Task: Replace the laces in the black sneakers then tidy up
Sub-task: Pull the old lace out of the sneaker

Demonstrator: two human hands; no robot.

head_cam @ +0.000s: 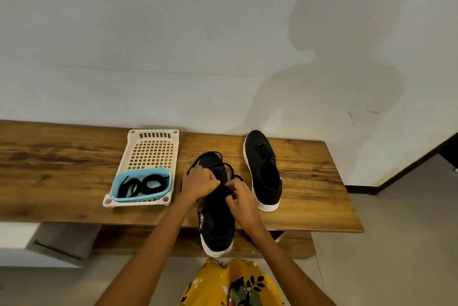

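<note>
- No brand name or lettering I can read anywhere; the near black canvas sneaker with a white rubber sole (218, 221) carries a small red-and-white mark on its side, too blurred to make out.
- That sneaker sits toe away from the person, its heel hanging over the front edge of the brown wood-grain table (62, 157).
- Left hand (199, 183) is curled tight over the top of the shoe, pinching the black lace (231, 169) right at the eyelets.
- Right hand (239, 198) is just beside it, fingers closed on the same lace, the two hands almost touching over the tongue.
- Loops of lace spill out beyond the knuckles towards the toe.
- The second black sneaker (264, 169) lies flat to the right, laced, apart from both hands.
- To the left, a cream perforated plastic tray (152, 149) holds a light blue oval plastic tub (141, 183) with coiled black spare laces (143, 185) inside.
</note>
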